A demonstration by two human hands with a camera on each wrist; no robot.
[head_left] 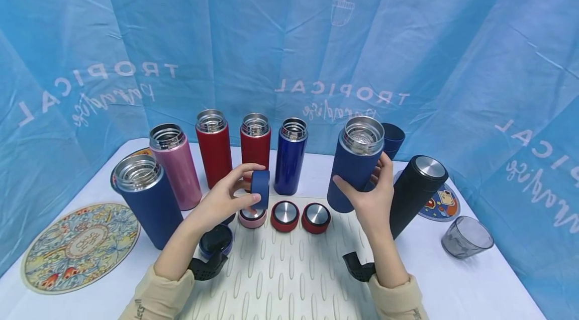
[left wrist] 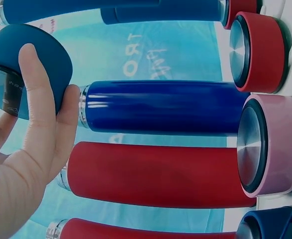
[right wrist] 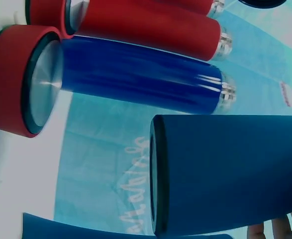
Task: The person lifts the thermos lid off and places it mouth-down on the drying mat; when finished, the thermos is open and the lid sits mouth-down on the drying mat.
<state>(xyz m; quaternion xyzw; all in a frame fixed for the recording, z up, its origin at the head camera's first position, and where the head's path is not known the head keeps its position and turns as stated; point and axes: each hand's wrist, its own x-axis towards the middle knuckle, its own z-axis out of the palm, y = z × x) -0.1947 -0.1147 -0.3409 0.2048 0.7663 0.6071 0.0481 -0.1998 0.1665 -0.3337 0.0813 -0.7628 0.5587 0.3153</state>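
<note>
My left hand grips a navy blue bottle lid above the row of lids; the left wrist view shows fingers along the lid. My right hand holds a navy blue thermos bottle, raised and tilted, its steel mouth uncovered with a strainer inside. Lid and bottle are apart. Below lie a pink lid, two red lids with steel discs, and a blue lid. The right wrist view shows the held bottle's base; most of the right hand is outside it.
Lidless bottles stand behind: navy, pink, two red and shiny blue. Right are a black thermos, a dark blue vessel partly hidden, and a glass. A round patterned mat lies left.
</note>
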